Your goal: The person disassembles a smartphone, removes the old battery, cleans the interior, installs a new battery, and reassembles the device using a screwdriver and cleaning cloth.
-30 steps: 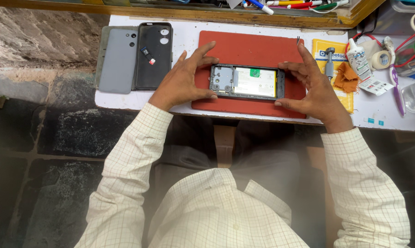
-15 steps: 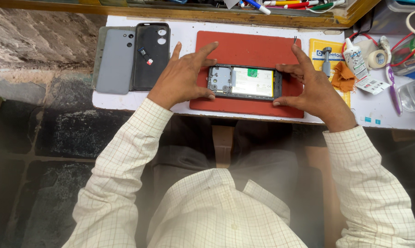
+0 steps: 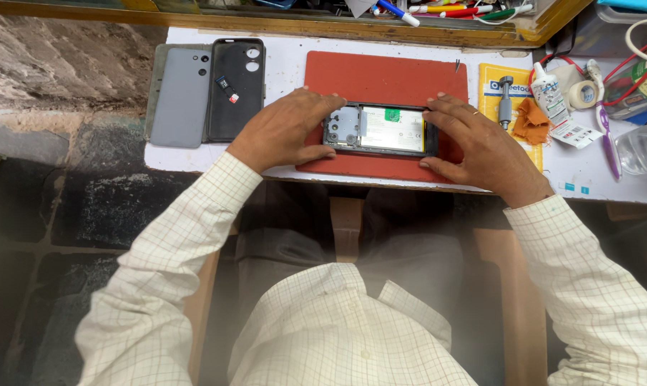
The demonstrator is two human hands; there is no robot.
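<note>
- Both hands are on the opened phone (image 3: 379, 130), which lies flat on the red work mat (image 3: 388, 75) near the front edge of the white table (image 3: 287, 53).
- The phone's long axis runs left to right, camera end to the left, pale battery panel to the right, back cover off and the insides facing up.
- Left hand (image 3: 284, 129) clamps the left short end: fingers curled over the far edge, thumb pressing the near edge.
- Right hand (image 3: 481, 146) mirrors it on the right short end, fingers spread over the far corner, thumb along the near side. Neither hand is wide open; each pinches its own end of the phone.
- So the phone sits directly between the hands, each equally close, gripped end to end along its length.
- Off to the left, well apart: a grey back cover (image 3: 182, 96) and a black case (image 3: 236, 89) lying side by side.
- To the right of the mat: a small screwdriver (image 3: 506, 100), an orange cloth (image 3: 529, 121), a glue bottle (image 3: 549, 91), a tape roll (image 3: 588, 93).
</note>
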